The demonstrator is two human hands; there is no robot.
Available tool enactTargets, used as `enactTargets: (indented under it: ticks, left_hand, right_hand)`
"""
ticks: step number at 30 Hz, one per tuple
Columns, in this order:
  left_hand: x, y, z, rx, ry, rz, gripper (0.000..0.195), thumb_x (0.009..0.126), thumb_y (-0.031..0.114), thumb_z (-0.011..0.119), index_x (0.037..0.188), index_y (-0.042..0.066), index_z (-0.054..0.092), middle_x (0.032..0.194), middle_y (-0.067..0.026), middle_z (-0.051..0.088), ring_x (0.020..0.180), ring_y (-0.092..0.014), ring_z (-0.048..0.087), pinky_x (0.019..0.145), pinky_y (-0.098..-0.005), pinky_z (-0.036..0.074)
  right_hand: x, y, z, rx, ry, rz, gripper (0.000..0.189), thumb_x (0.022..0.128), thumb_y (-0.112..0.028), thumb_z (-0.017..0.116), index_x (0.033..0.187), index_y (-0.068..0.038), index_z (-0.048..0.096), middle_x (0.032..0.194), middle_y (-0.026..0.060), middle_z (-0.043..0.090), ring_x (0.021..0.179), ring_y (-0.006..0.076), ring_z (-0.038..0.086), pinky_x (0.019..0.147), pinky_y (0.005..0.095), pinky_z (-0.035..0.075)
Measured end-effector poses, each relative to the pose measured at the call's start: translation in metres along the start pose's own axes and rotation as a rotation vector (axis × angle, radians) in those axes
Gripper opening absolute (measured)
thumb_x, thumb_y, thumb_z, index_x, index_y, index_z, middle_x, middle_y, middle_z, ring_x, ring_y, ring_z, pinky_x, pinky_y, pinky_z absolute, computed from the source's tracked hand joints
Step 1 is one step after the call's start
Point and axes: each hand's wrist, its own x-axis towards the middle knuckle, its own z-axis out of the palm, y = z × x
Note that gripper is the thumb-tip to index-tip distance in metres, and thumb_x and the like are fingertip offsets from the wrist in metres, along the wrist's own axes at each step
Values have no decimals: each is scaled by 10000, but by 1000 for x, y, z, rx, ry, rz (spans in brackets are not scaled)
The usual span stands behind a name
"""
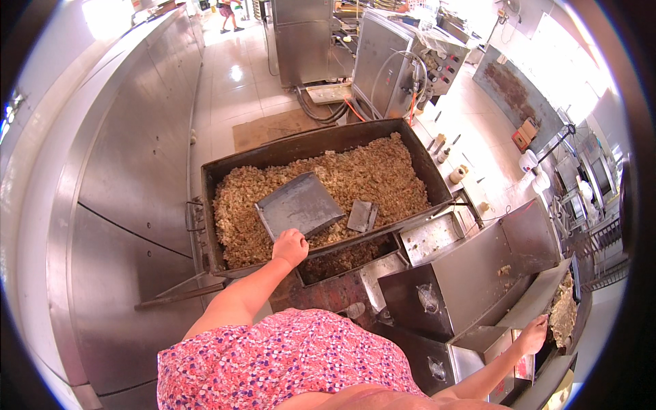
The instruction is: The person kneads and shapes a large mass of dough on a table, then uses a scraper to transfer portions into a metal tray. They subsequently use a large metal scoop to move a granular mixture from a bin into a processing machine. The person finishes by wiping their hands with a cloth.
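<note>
My left hand (290,247) is closed on the near edge of a metal scoop (300,204), which rests on a crumbly brown food mixture (369,164). The mixture fills much of a large rectangular metal bin (302,142). A small flat metal scraper (362,216) lies on the mixture to the right of the scoop. At the far right, my right hand (534,335) is beside a pale, lumpy mass (562,312) in a metal machine's trough; whether its fingers grip anything is not plain.
A long steel cabinet (133,169) runs along the left. Below the bin's near side is a smaller tray (333,277) of mixture. A steel machine body (482,271) stands at right. Hoses (328,115) and a control cabinet (384,61) are behind the bin. Another person (228,11) is far back.
</note>
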Motion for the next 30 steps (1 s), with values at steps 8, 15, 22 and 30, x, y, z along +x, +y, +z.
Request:
enactTargets:
  ticks: [8,15,22,30]
  left_hand:
    - [-1,-2,3,35,2,-6,183,804,221,557,825,78,669,1039,-87,615,1000,-295,561,873,-402,471]
    - [-1,1,-1,4,33,3,158,811,208,561,809,93,669,1014,-63,617,989,-285,559,860,-396,473]
    - [1,-4,-2,-159,-15,31,148,835,203,565,834,112,682,897,-67,629,928,-263,578,808,-377,475]
    - [8,-15,2,-401,-58,-204,267,854,330,588,807,77,661,746,-105,636,729,-250,603,675,-351,457]
  right_hand:
    - [2,1,1,-2,-22,6,462,948,-478,351,1019,-188,703,840,120,691,713,338,658,610,454,527]
    - [6,13,18,-2,19,-16,453,949,-473,352,1002,-196,706,810,130,687,697,337,658,595,462,524]
    - [1,14,15,5,49,-34,430,943,-456,398,961,-169,717,809,104,690,682,319,657,568,434,521]
    - [1,13,4,134,253,-182,258,903,-238,532,998,-24,642,969,150,640,895,326,599,787,403,480]
